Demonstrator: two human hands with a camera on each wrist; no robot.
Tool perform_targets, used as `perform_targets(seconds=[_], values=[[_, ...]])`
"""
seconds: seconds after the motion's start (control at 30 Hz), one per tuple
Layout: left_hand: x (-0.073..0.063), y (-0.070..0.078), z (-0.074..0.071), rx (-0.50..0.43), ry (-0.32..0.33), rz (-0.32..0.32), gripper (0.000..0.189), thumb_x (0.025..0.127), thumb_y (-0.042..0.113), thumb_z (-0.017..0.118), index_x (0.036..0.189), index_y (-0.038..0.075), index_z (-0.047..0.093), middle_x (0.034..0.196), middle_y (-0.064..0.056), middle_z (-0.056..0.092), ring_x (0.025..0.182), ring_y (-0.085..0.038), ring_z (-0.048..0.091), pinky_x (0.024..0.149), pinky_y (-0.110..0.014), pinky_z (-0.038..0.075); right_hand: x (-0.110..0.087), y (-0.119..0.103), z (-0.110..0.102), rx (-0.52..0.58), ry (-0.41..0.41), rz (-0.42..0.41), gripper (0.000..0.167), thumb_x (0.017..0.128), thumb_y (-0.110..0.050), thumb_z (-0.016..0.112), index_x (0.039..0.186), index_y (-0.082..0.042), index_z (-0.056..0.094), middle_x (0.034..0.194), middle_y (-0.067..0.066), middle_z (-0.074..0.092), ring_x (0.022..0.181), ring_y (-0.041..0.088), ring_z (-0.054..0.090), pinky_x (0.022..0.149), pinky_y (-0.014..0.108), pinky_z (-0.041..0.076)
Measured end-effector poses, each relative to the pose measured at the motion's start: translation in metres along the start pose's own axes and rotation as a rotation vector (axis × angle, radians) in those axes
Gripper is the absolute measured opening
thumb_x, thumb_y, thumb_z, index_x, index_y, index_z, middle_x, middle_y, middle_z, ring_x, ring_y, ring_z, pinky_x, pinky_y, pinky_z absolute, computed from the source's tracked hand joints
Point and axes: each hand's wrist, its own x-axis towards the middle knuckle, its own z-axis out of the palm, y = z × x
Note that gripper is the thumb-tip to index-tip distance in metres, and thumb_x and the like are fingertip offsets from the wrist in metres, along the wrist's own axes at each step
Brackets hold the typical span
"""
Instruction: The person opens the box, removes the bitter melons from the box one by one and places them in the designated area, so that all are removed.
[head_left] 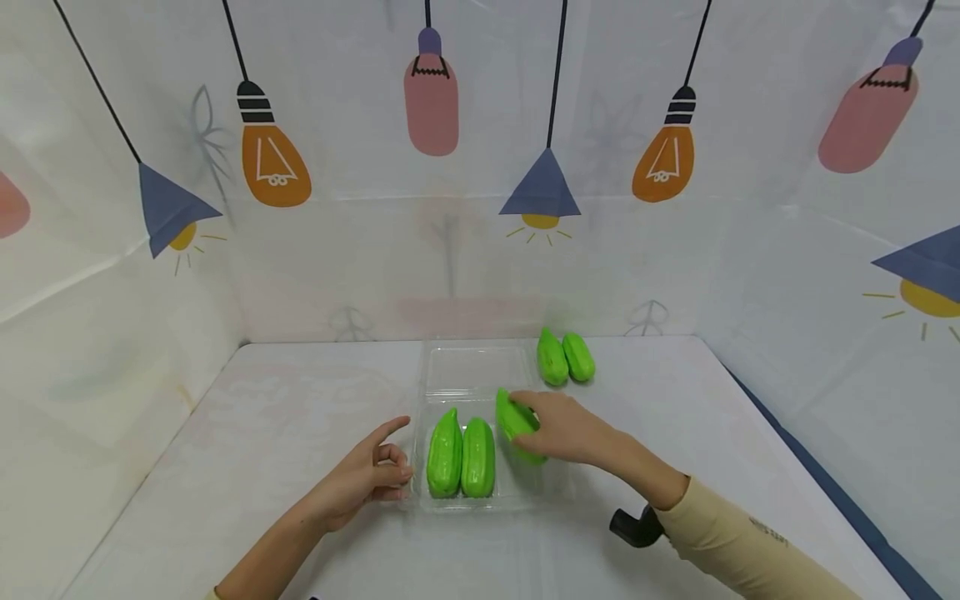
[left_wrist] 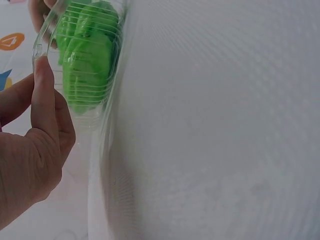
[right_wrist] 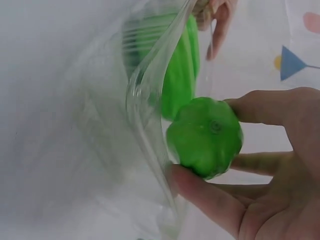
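Note:
A clear plastic clamshell box (head_left: 517,498) lies with its lid (head_left: 480,367) folded back behind it. Inside, at the left, two glossy green ridged gourds (head_left: 445,454) lie side by side. My right hand (head_left: 562,427) grips a third green gourd (head_left: 512,419) between thumb and fingers, over the right part of the box. In the right wrist view, the lobed end of this held gourd (right_wrist: 205,137) faces the camera, and the thumb is right at the box rim. At the box's left edge, my left hand (head_left: 367,475) pinches the rim, index finger stretched out.
Two more green gourds (head_left: 552,358) lie behind the box to the right, beside the lid. Near my right sleeve (head_left: 742,533) shows a black curved object (head_left: 636,527). White curtains printed with lamps (head_left: 465,250) stand round the back and sides of the white table (head_left: 315,392).

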Motion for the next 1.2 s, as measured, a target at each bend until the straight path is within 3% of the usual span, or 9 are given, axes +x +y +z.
perform_targets(seconds=[0.2, 0.37, 0.67, 0.87, 0.93, 1.03, 1.1, 1.2], values=[[0.000, 0.000, 0.000, -0.005, -0.004, -0.003, 0.086, 0.093, 0.010, 0.068, 0.158, 0.019, 0.014, 0.096, -0.003, 0.050, 0.085, -0.014, 0.060, 0.075, -0.028, 0.061, 0.004, 0.010, -0.008, 0.046, 0.075, -0.010, 0.064, 0.086, -0.031, 0.070, 0.144, -0.012, 0.050, 0.128, 0.004, 0.066, 0.088, 0.013, 0.056, 0.078, 0.032, 0.051], [0.000, 0.001, 0.000, 0.004, -0.004, -0.006, 0.083, 0.094, 0.010, 0.066, 0.158, 0.018, 0.014, 0.096, -0.003, 0.050, 0.086, -0.015, 0.060, 0.075, -0.029, 0.061, 0.005, 0.016, -0.015, 0.060, 0.129, -0.026, 0.063, 0.088, -0.030, 0.070, 0.144, -0.011, 0.050, 0.128, 0.007, 0.066, 0.092, 0.015, 0.060, 0.075, 0.031, 0.052], [0.000, 0.001, -0.001, 0.004, -0.007, -0.012, 0.083, 0.094, 0.009, 0.065, 0.158, 0.018, 0.014, 0.096, -0.003, 0.050, 0.085, -0.014, 0.060, 0.075, -0.029, 0.061, 0.007, 0.023, -0.022, 0.063, 0.171, 0.001, 0.065, 0.088, -0.033, 0.069, 0.146, -0.012, 0.048, 0.113, 0.004, 0.067, 0.085, 0.015, 0.055, 0.070, 0.028, 0.048], [0.001, -0.001, -0.003, -0.001, -0.015, -0.008, 0.084, 0.094, 0.010, 0.066, 0.158, 0.018, 0.013, 0.096, -0.003, 0.050, 0.085, -0.014, 0.060, 0.076, -0.030, 0.061, 0.012, 0.035, -0.028, 0.106, 0.230, 0.016, 0.060, 0.090, -0.033, 0.068, 0.144, -0.012, 0.051, 0.078, 0.002, 0.059, 0.069, 0.014, 0.049, 0.057, 0.027, 0.043], [0.001, -0.002, -0.003, -0.001, -0.014, -0.008, 0.084, 0.093, 0.010, 0.067, 0.158, 0.018, 0.013, 0.096, -0.003, 0.050, 0.085, -0.014, 0.060, 0.077, -0.030, 0.061, 0.013, 0.040, -0.030, 0.107, 0.256, 0.015, 0.059, 0.090, -0.033, 0.068, 0.143, -0.011, 0.052, 0.074, 0.001, 0.058, 0.066, 0.014, 0.048, 0.056, 0.026, 0.042], [0.001, -0.002, -0.003, -0.003, -0.012, -0.010, 0.085, 0.093, 0.010, 0.067, 0.158, 0.018, 0.014, 0.096, -0.003, 0.050, 0.085, -0.013, 0.060, 0.078, -0.030, 0.061, 0.015, 0.048, -0.031, 0.101, 0.285, 0.019, 0.059, 0.091, -0.032, 0.068, 0.143, -0.009, 0.053, 0.081, 0.005, 0.066, 0.067, 0.015, 0.050, 0.055, 0.026, 0.043], [0.001, -0.002, -0.003, -0.003, -0.012, -0.011, 0.084, 0.093, 0.009, 0.066, 0.158, 0.018, 0.014, 0.096, -0.003, 0.050, 0.085, -0.013, 0.060, 0.078, -0.030, 0.061, 0.016, 0.053, -0.032, 0.091, 0.302, 0.017, 0.059, 0.091, -0.032, 0.067, 0.143, -0.008, 0.053, 0.100, 0.012, 0.072, 0.073, 0.017, 0.055, 0.059, 0.027, 0.047], [0.001, -0.002, -0.003, -0.006, -0.015, -0.008, 0.084, 0.094, 0.009, 0.066, 0.158, 0.018, 0.014, 0.096, -0.003, 0.050, 0.085, -0.013, 0.059, 0.077, -0.030, 0.061, 0.017, 0.060, -0.031, 0.096, 0.331, 0.011, 0.057, 0.091, -0.030, 0.068, 0.142, -0.007, 0.054, 0.124, 0.021, 0.067, 0.088, 0.022, 0.063, 0.068, 0.030, 0.053]])
